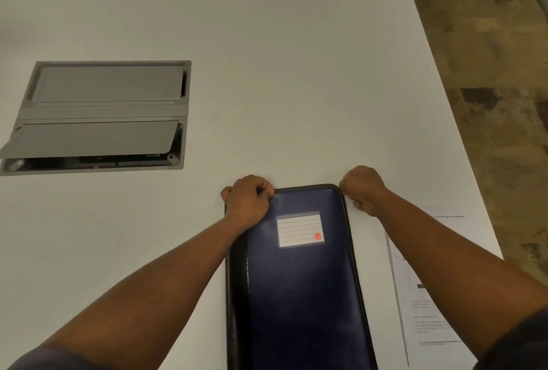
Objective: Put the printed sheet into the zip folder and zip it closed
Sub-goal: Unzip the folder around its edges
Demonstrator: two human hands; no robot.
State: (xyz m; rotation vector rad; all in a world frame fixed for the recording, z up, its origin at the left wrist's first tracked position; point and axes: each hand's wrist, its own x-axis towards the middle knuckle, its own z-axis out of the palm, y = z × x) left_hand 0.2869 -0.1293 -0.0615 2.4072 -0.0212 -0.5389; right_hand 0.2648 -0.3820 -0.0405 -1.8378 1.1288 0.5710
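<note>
- Dark blue zip folder (302, 280) flat on the white surface (267, 73), closed, cover up, long side running away from the camera, near end cut off by the frame's bottom edge.
- White lined label (299, 228) with a small red square in its corner, sitting in a clear pocket on the upper part of the cover.
- Left hand (247, 199) curled into a fist over the folder's far left corner, grip closed on that corner, thumb side pressed against the top edge.
- Right hand (363, 188) also curled tight, right up against the far right corner where the zip track bends round. Fingertips pinched together at the edge, but can't tell whether a zip pull is actually in there, too small and hidden.
- Printed sheet (427, 322) out on the surface just to the right of the folder, partly under the right forearm, lines of text visible. So not inside the folder.
- Grey cable hatch (100, 114) set into the surface off to the far left, well apart from everything, near flap propped up a bit.
- Patterned floor (504, 102) past the right edge of the surface.
</note>
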